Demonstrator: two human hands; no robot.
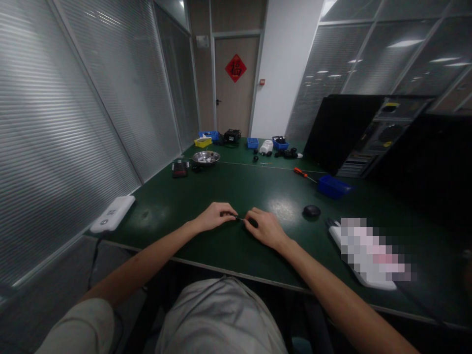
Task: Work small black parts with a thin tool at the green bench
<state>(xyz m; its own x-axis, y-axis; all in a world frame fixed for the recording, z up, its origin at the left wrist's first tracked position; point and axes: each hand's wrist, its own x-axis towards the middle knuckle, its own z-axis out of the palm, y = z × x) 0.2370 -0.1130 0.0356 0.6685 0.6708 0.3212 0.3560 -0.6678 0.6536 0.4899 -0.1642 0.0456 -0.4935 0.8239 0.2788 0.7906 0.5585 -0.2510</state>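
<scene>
Above the near part of the green table, my left hand [216, 217] pinches a small thin dark piece [238, 218] between thumb and fingertips. Its pale, narrow end points right, toward my right hand [266, 227]. The fingers of my right hand are curled and closed at that end; what lies inside them is hidden. Both hands are close together, with only a short gap between the fingertips. The piece is too small to name. To the right of my right hand lies a round black object, like a computer mouse [311, 211].
An orange-handled screwdriver [300, 172] lies by a blue bin [334, 187]. A metal dish [205, 158], small blue trays [252, 143] and a yellow tray [203, 142] stand farther back. White devices [113, 214] rest at both sides; computer cases [385, 132] rise at right.
</scene>
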